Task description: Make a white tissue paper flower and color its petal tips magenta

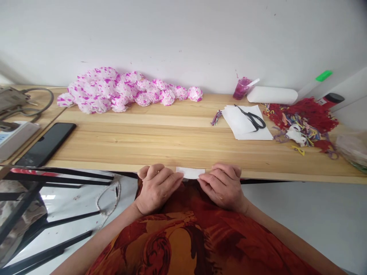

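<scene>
A small white paper strip (190, 173) is stretched level between my two hands at the table's front edge. My left hand (159, 187) pinches its left end between thumb and fingers. At the other end my right hand (222, 186) grips the paper the same way, fingers curled. Beyond the hands, to the right, lie white paper sheets (265, 131) with black-handled scissors (254, 119) on top. A small bundle of coloured threads (216, 117) rests just left of those sheets.
White-and-magenta paper flowers (99, 89) are heaped along the wall. At right are a cup of magenta liquid (241, 88), a white roll (272, 95), red strings (309, 114) and a dark jar (332, 100). A phone (47, 144) and power strip (18, 137) lie left.
</scene>
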`<control>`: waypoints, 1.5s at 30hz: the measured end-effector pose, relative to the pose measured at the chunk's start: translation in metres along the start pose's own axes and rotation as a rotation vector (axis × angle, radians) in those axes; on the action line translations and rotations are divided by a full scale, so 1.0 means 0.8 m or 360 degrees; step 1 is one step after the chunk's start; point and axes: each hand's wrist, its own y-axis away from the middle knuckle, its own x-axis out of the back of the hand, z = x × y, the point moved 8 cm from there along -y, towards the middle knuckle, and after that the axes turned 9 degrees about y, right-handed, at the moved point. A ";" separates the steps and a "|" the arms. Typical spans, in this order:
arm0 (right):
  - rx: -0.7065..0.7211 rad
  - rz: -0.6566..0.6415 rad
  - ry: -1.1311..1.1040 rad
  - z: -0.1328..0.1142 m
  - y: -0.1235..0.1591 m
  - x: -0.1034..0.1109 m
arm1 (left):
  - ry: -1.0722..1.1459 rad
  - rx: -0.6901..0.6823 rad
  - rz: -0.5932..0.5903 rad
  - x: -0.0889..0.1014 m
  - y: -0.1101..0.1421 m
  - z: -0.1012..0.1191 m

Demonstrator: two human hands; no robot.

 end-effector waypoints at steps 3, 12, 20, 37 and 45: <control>-0.0006 -0.0024 -0.0003 0.000 0.000 -0.002 | -0.0024 0.0018 -0.0013 -0.004 0.002 -0.003; -0.0019 -0.0013 0.0021 0.000 -0.001 0.000 | -0.0021 0.0005 0.0017 -0.003 0.001 -0.002; -0.0057 -0.0034 0.0044 0.002 0.002 -0.004 | 0.0019 0.0025 -0.0006 -0.001 -0.002 -0.002; -0.0090 0.0020 -0.0076 0.006 0.001 0.002 | 0.0068 0.0122 0.0118 0.009 -0.002 -0.005; 0.0004 0.0006 -0.0024 0.003 0.010 0.000 | 0.0052 0.0091 0.0102 0.008 -0.001 -0.002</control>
